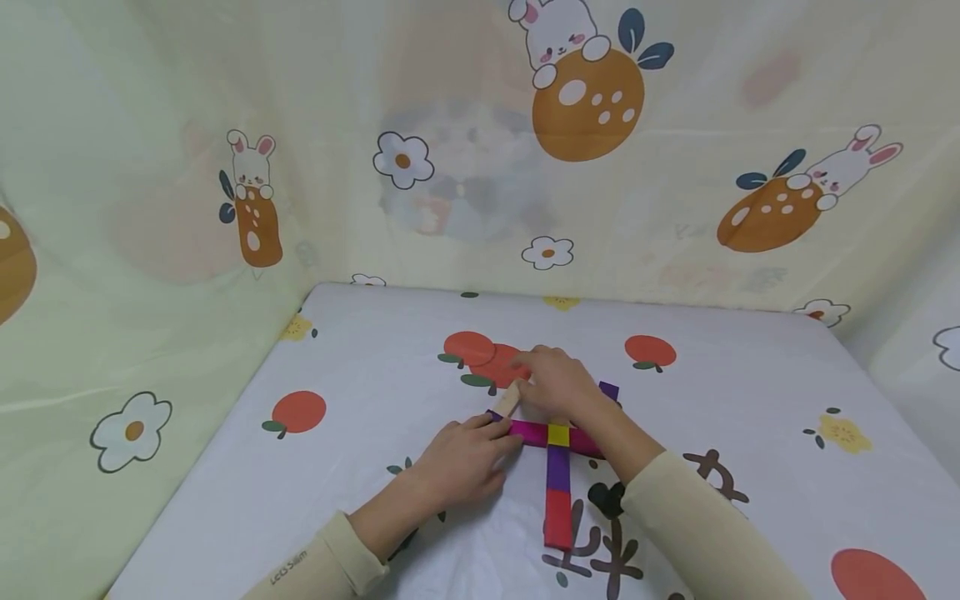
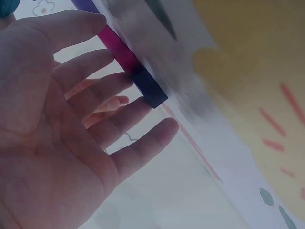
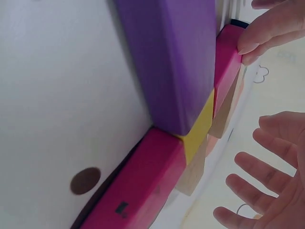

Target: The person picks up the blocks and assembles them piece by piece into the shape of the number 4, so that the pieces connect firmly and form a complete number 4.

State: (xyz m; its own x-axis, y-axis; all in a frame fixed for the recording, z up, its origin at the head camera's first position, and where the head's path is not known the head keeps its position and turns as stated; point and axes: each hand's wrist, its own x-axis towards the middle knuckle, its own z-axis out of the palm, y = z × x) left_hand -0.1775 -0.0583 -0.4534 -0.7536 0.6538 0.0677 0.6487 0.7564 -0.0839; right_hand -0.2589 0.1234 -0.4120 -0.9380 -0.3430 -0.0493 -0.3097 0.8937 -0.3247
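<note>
Colored blocks form a T on the cloth, with a yellow block (image 1: 558, 435) at the junction. A pink block (image 1: 529, 432) lies left of it, another pink block (image 3: 138, 176) right, and a purple block (image 1: 558, 468) and red block (image 1: 557, 518) run toward me. My left hand (image 1: 468, 460) touches the left pink block's outer end with nearly straight fingers, by a dark blue block (image 2: 149, 88). My right hand (image 1: 558, 383) hovers beyond the row, fingers spread, beside a plain wooden block (image 1: 508, 401). Another wooden block (image 3: 192, 175) stands behind the yellow one.
A dark purple block (image 1: 609, 389) shows beyond my right wrist. The white cloth (image 1: 360, 358) carries printed fruit, flowers and lettering. A patterned curtain (image 1: 465, 233) rises behind the table and along its sides.
</note>
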